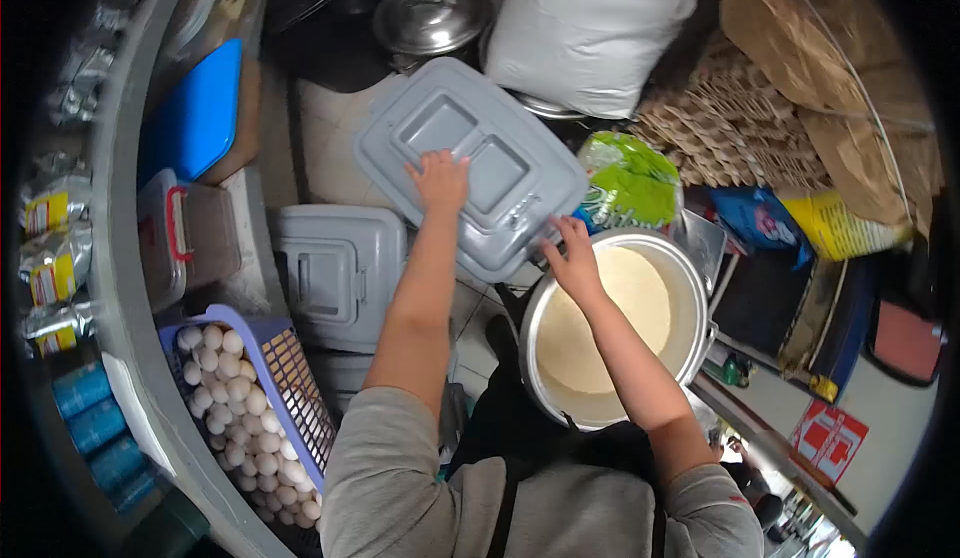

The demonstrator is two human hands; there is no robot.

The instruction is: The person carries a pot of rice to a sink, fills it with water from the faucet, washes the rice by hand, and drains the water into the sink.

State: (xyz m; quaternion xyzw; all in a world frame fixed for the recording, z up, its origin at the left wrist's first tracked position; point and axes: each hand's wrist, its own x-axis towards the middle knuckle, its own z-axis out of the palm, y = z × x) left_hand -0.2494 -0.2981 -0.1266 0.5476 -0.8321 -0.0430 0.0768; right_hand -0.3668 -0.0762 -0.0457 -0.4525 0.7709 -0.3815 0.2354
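Observation:
A grey plastic bin lid (485, 148) with two recessed panels lies at an angle in front of me. My left hand (440, 180) rests on its top near the panels, fingers spread. At the lid's lower right corner, my right hand (575, 256) has its thumb and fingers curled at the rim; the undersides of the fingers are hidden. Below my right forearm stands a large round metal pot (535, 358) containing a pale yellowish substance (610, 308).
A second grey lidded bin (330, 273) is at left, by a purple basket (245, 323) of eggs (240, 398). Beyond are a covered metal pot (435, 18), a white sack (590, 33), a green bag (630, 178) and stacked egg trays (730, 118). A shelf (130, 288) borders the left.

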